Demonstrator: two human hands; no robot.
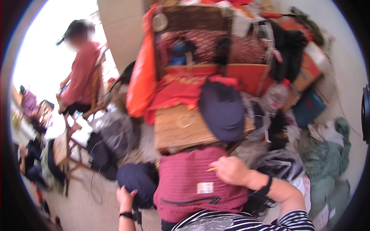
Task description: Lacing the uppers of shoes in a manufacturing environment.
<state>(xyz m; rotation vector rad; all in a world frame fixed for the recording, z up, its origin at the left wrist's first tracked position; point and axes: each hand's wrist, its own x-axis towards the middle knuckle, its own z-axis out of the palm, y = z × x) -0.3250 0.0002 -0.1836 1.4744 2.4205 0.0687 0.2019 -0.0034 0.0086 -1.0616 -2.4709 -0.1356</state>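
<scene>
Rounded navy cap (138,179) — left hand (125,198) clasping its edge, right hand (232,170) pinching yellow stick (211,169)

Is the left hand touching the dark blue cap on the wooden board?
No: the left hand is on another dark item beside the maroon fabric, apart from that cap.

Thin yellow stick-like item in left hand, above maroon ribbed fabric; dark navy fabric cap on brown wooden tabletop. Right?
Wrong hand: head view shows the thin yellow stick-like item in the right hand, above the maroon ribbed fabric. The dark navy fabric cap is on the brown wooden tabletop.
</scene>
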